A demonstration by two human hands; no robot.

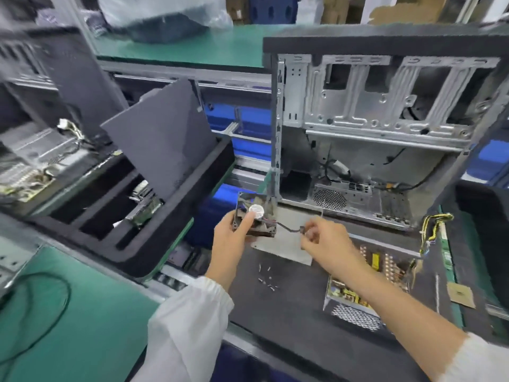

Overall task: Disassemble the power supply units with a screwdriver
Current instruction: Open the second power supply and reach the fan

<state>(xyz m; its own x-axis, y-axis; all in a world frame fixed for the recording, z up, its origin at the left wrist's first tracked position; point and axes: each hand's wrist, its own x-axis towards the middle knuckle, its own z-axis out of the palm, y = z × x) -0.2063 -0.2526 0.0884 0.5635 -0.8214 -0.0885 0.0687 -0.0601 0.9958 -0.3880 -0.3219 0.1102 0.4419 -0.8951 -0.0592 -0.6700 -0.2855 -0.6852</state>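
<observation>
— Trays first, at your far left: a black foam tray (154, 241) with a dark panel (162, 139) leaning up out of it and some metal parts lying in its slots. Is that where stripped pieces go?

— Probably, though you can only judge that from what lies in it. Now your left hand (231, 238): its fingers are curled round the cooling fan (254, 216), thumb across the silver hub label, holding it up above the counter (275, 321).

— And the fan is free of its housing?

— It looks so. A short cable (289, 227) runs from it to your right hand (325, 241), which pinches the small connector at the cable's end between thumb and fingertips.

— What else is done?

— Loose screws (265, 279) lie on the dark mat just below your hands, and a flat metal cover (283, 252) lies under them, so the lid seems already off. The power supply unit (366, 285) sits open to the right of the screws, partly beneath your right forearm, its circuit board and yellow component exposed.

— What is left?

— By my reading, the board is still seated in its perforated shell, so it needs unscrewing and lifting out. The wire bundle (432, 230) at the right remains too. I cannot see the screwdriver anywhere.

— And the big case behind?

— An open computer chassis (371, 111), standing beyond the mat.
</observation>
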